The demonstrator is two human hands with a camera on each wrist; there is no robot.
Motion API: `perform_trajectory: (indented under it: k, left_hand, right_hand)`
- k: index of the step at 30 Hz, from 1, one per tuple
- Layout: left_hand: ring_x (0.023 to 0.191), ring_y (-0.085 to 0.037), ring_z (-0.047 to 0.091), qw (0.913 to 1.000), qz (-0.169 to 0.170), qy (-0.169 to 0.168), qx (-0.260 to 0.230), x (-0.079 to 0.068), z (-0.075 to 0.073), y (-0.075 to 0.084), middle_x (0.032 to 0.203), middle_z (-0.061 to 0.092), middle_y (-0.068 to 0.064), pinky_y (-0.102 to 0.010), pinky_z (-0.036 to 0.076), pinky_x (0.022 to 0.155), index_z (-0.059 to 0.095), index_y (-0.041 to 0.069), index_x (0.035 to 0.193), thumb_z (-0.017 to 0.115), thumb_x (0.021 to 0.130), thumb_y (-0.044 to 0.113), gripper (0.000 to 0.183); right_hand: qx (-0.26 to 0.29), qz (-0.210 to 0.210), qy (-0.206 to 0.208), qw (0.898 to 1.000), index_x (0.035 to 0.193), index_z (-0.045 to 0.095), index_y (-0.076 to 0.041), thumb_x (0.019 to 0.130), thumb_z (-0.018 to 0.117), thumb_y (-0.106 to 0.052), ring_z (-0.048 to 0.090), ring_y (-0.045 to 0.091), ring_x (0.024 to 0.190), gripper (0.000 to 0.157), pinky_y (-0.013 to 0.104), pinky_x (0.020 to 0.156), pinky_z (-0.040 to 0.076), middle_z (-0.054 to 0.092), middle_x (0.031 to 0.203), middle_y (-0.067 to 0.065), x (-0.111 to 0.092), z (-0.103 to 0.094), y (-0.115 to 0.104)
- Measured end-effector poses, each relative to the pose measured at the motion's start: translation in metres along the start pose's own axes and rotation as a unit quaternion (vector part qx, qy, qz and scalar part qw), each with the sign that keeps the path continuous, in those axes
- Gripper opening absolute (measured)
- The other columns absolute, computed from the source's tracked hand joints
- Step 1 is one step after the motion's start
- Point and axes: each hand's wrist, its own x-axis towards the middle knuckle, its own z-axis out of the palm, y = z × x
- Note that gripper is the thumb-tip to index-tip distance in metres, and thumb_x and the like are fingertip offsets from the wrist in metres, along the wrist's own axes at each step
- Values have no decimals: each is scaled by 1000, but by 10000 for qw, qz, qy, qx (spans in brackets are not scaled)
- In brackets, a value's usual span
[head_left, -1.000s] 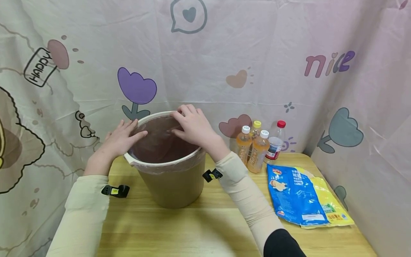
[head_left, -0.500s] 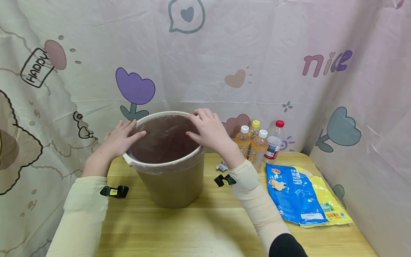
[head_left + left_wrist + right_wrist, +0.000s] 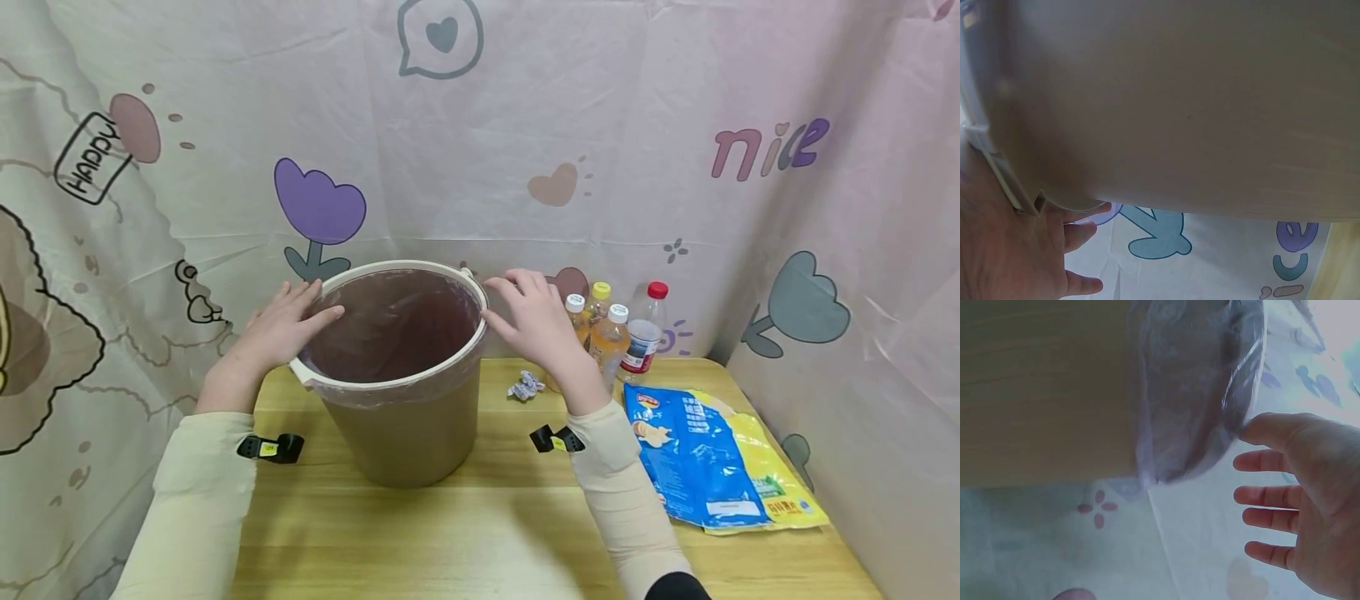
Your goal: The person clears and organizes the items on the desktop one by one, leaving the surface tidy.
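Across upper frame, pale printed cloth curtain [image 3: 487,125]; below, yellowish wooden table [image 3: 390,542]. Left of centre, upright brown round plastic-lined bin [image 3: 408,437]. On its white rim [image 3: 375,385], at left, left hand [image 3: 288,323], fingers extended, touching without clasping; at right, right hand [image 3: 538,323], fingers loosely apart, holding nothing, thumb contact unclear.

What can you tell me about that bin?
The tapered, brownish bin, apparently plastic, stands upright on the wood-look table. A pale ring circles its top; a clear film liner covers the inside and hangs out below the ring. The left hand rests on the ring; the right hand touches or nearly touches the opposite side.
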Motion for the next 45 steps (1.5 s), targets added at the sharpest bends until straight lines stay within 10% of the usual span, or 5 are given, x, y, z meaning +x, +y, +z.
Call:
perform_trajectory:
  k: [25, 45]
  left_hand:
    - [149, -47, -9, 10000, 27, 14, -11, -1, -1, 1, 162, 4, -25, -77, 1, 109, 5, 8, 157, 26, 97, 66, 86]
    - [149, -46, -9, 10000, 57, 23, -59, -1, -1, 2, 162, 4, -25, -76, 3, 110, 5, 7, 157, 26, 97, 66, 87]
  right_hand:
    - [1014, 1113, 104, 9885, 133, 57, -12, 92, 66, -36, 48, 35, 122, 48, 57, 104, 39, 57, 127, 13, -57, 49, 40]
    - [734, 2191, -817, 9695, 138, 52, -13, 88, 67, -46, 46, 34, 126, 62, 58, 103, 40, 54, 135, 15, -90, 114, 63]
